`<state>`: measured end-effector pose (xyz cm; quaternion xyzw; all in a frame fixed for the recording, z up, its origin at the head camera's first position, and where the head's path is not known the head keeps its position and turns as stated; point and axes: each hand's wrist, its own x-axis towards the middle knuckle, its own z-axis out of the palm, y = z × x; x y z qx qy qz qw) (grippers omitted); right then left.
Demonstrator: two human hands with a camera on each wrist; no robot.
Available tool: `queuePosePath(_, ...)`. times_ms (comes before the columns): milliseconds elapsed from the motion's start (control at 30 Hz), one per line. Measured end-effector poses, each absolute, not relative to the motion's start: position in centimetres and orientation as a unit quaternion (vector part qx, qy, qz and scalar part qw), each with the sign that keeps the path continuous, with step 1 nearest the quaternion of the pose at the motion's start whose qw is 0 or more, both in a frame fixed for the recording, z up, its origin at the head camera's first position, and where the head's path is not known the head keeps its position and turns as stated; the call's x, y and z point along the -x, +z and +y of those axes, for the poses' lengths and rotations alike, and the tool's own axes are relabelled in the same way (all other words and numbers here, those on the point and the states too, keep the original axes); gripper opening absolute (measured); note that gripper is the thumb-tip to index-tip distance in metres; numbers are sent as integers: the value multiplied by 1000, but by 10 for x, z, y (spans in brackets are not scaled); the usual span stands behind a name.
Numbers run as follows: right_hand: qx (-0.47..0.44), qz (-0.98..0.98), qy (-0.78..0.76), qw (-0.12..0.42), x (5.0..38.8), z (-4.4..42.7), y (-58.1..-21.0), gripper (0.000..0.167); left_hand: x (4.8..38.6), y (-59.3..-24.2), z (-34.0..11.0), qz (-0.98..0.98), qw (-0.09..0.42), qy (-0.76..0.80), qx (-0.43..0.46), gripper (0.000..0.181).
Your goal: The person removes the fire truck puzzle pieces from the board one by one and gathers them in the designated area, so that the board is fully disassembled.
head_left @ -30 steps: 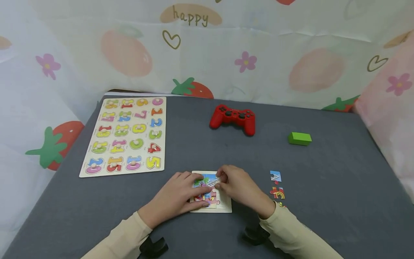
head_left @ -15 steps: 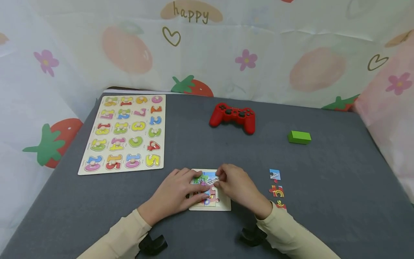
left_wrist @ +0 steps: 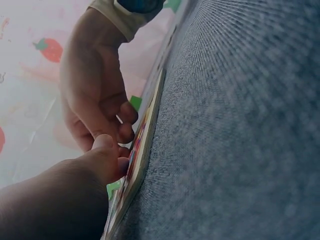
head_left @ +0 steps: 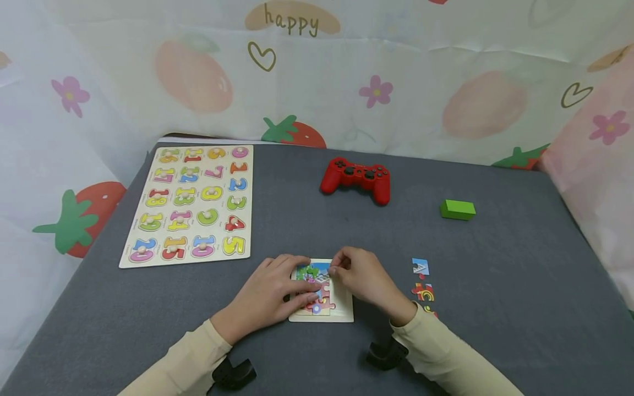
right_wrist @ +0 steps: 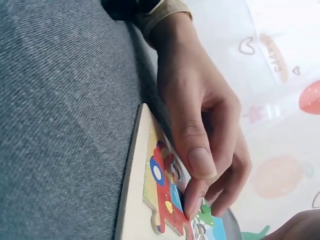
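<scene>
- The puzzle [head_left: 343, 308] lies flat at the lower centre of the head view, between the two hands; pale wood shows along its right side.
- Its fitted pieces [head_left: 324, 303] cover the left and middle: green and blue at the top, mostly pink below.
- The left hand [head_left: 269, 297] reaches in from the lower left. Its fingers are spread and loosely extended, two tips resting on the fitted pieces, another finger at the upper left edge; they are curled round nothing that shows.
- The right hand [head_left: 369, 280] comes from the lower right, its fingers bent, thumb and forefinger close together at the puzzle's upper right part. The right wrist view shows the forefinger tip down beside a red fitted piece; whether a piece is pinched there, I cannot tell.
- Right of the puzzle, three loose pieces run in a column: an A piece [head_left: 420, 267], a C piece [head_left: 424, 292], and a third piece [head_left: 428, 311] partly hidden by the right sleeve [head_left: 453, 349].
- The number board [head_left: 216, 229] lies at the left of the frame.
- A red controller [head_left: 358, 177] sits above centre, a green block [head_left: 458, 209] to its right.
- Behind the grey table [head_left: 297, 220] hangs a printed cloth [head_left: 317, 66] reading "happy" at the top.
</scene>
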<state>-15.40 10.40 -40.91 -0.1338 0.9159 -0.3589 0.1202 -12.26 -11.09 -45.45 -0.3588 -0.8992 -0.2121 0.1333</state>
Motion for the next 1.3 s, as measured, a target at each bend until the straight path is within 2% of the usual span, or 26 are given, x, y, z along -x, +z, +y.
queuePosePath(333, 139, 906, -375, 139, 160, 105, -409, 5, 122, -453, -112, -902, 128, -209, 356, 24)
queuePosePath(667, 114, 897, -385, 187, 166, 112, -400, 5, 122, -452, -112, -905, 121, -205, 353, 24)
queuePosePath(967, 93, 917, -345, 175, 179, 163, -390, 9, 124, -454, -113, -902, 114, -221, 352, 22)
queuePosePath(1300, 83, 922, -316, 208, 184, 216, -380, 14, 124, -456, -113, -897, 122, -237, 352, 21)
